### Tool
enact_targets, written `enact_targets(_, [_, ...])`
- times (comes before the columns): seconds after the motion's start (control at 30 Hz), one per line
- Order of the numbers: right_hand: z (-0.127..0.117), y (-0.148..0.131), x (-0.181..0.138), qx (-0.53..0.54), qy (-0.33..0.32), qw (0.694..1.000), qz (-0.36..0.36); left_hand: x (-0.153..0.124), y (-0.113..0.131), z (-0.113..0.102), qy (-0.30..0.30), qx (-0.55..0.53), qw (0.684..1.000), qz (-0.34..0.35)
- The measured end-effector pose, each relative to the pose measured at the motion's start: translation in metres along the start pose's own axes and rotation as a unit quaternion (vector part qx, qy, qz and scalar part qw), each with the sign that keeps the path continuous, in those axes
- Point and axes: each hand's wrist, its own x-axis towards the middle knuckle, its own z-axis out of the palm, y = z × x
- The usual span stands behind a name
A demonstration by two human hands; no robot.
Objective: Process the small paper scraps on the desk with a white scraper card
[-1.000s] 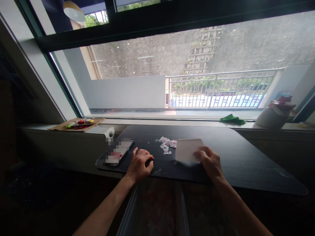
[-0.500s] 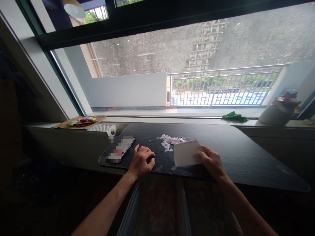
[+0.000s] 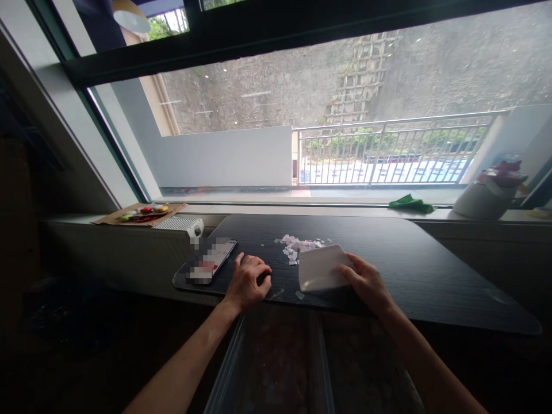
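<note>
My right hand (image 3: 366,280) grips a flat white plastic scraper (image 3: 321,269) by its right end, thumb on the near face. The scraper is tilted up over the black table (image 3: 414,270), with a small hole near its upper left corner. Just behind it lies a loose heap of small pale pink and white paper scraps (image 3: 295,244). One scrap (image 3: 299,295) sits by itself near the front edge. My left hand (image 3: 249,279) rests on the table left of the scraper, loosely curled with fingers apart and nothing visible in it.
A phone (image 3: 215,259), partly blurred, lies at the table's left. Below the front edge is a clear-sided bin (image 3: 280,362) with dim contents. The windowsill holds cardboard with colourful items (image 3: 146,214), a green cloth (image 3: 410,203) and a pale figure (image 3: 485,198). A radiator (image 3: 190,227) stands at left.
My right hand has moved the scraper slightly to the left, and the lone scrap by the front edge has slid a little left too. My left hand stays where it was.
</note>
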Motion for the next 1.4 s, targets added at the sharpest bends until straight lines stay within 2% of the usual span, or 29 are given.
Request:
enact_targets(0.3, [-0.006, 0.010, 0.004, 0.043, -0.098, 0.994, -0.020, 0.001, 0.001, -0.001, -0.008, 0.005, 1.000, -0.004])
enact_targets(0.53, [-0.005, 0.017, 0.007, 0.062, -0.116, 0.991, -0.032, 0.001, 0.001, -0.001, -0.006, 0.006, 1.000, -0.003])
enact_targets(0.8, [-0.006, 0.000, -0.001, 0.072, -0.157, 0.985, -0.022, 0.000, 0.000, 0.000, 0.000, 0.005, 1.000, 0.007])
enact_targets(0.87, [-0.008, 0.000, -0.002, 0.078, -0.131, 0.988, -0.024, 0.000, -0.001, 0.001, 0.004, 0.007, 1.000, 0.007])
enact_targets(1.0, [-0.007, 0.007, 0.003, 0.079, -0.017, 0.996, -0.036, 0.000, -0.001, 0.001, 0.005, 0.008, 1.000, 0.007])
enact_targets(1.07, [-0.003, 0.009, 0.007, 0.070, 0.009, 0.997, -0.040, 0.000, -0.001, 0.001, 0.002, 0.007, 1.000, 0.006])
enact_targets(1.27, [0.019, 0.000, 0.016, 0.033, 0.022, 0.997, -0.062, 0.001, -0.003, 0.000, -0.005, 0.011, 1.000, 0.006])
enact_targets(1.4, [0.017, -0.010, 0.011, -0.005, 0.020, 0.997, -0.072, 0.001, -0.004, -0.001, -0.007, 0.009, 1.000, 0.008])
